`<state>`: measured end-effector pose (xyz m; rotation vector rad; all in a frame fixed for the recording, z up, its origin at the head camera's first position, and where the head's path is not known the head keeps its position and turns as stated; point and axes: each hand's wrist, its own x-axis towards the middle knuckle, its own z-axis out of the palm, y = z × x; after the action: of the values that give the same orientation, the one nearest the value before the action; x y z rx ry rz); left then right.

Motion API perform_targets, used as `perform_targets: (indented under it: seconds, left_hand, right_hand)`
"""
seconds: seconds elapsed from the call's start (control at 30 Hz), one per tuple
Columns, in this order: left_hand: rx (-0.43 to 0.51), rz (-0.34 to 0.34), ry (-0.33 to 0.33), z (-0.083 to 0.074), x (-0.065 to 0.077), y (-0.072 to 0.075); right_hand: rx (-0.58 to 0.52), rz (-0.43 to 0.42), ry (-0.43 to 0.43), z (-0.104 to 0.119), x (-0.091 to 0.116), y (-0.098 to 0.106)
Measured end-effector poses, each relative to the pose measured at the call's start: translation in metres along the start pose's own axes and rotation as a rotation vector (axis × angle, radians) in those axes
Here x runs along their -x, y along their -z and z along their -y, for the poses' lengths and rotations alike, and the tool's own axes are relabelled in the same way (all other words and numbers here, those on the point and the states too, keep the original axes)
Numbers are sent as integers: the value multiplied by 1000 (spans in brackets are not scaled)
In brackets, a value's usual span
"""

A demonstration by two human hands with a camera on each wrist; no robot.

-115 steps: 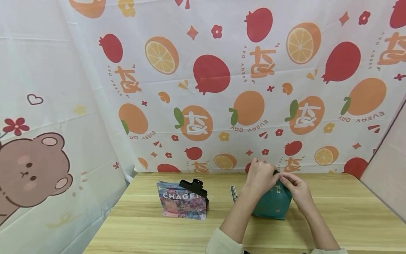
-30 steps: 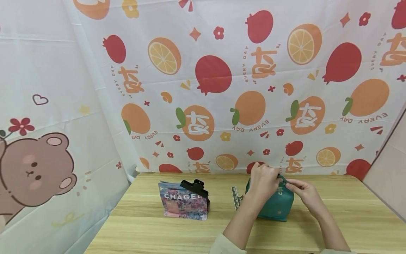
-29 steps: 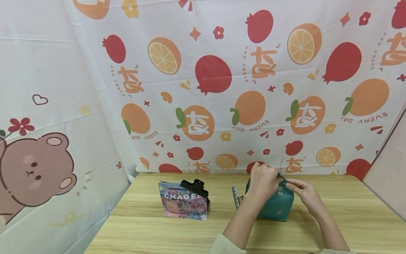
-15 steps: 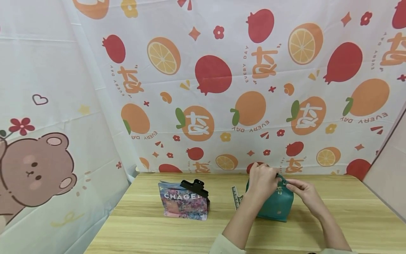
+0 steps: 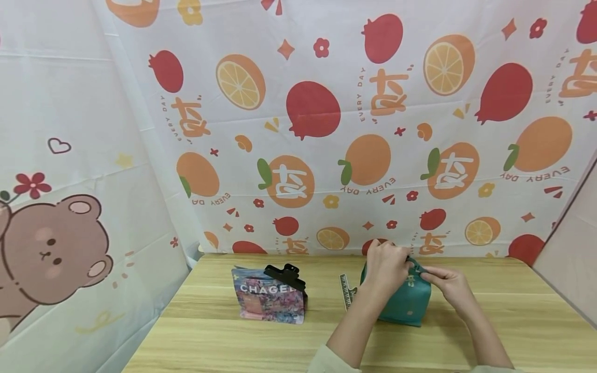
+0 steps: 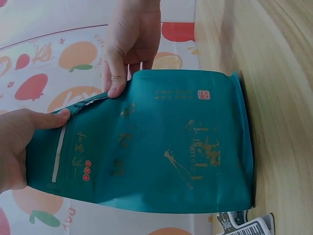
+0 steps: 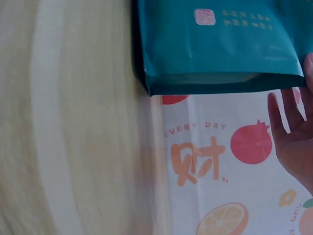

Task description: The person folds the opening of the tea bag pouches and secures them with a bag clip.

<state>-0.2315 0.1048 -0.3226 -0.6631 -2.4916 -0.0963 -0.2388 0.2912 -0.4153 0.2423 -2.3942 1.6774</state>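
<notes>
A teal tea bag (image 5: 407,308) with gold lettering stands on the table. My left hand (image 5: 387,265) grips its top, thumb on the printed face in the left wrist view. My right hand (image 5: 449,289) pinches the bag's side edge a little lower, thumb in front and fingers behind. Between the two thumbs, a narrow dark slit (image 6: 90,103) runs along that edge. A pale strip (image 6: 58,154) crosses the upper face near my left thumb. In the right wrist view, the side of the tea bag (image 7: 220,54) shows, with my right fingers (image 7: 276,115) beside it.
On the wooden table (image 5: 224,342), a colourful CHAGEE pouch (image 5: 268,298) stands to the left with a black clip (image 5: 285,275) on its top. A piano-key-patterned clip (image 5: 346,290) lies just left of the tea bag. A fruit-print cloth (image 5: 322,171) hangs behind.
Since the oldest frame, my right hand has moved away from my left, right and down along the bag's edge. Over the last second the hands have barely moved.
</notes>
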Motion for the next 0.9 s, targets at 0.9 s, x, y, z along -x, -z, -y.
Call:
perform_targets:
  seconds: [0.9]
  left_hand:
    - [21, -9, 22, 0, 0, -1]
  right_hand:
    - [59, 76, -32, 2, 1, 10]
